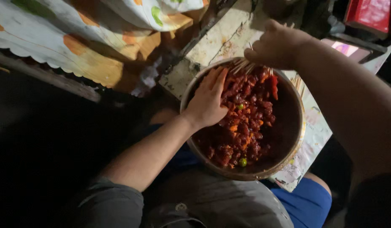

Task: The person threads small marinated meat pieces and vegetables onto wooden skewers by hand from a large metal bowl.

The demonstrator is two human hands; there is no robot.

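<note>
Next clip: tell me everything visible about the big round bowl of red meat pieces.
The round metal-looking bowl is wide and deep, with a thin pale rim and a dark inner wall. It sits upright on the person's lap, its far edge against a worn pale slab. It holds small red-brown marinated meat pieces mixed with orange and green bits. The left hand rests flat on the meat inside it; the right hand grips a bundle of thin wooden skewers over the far rim.
</note>
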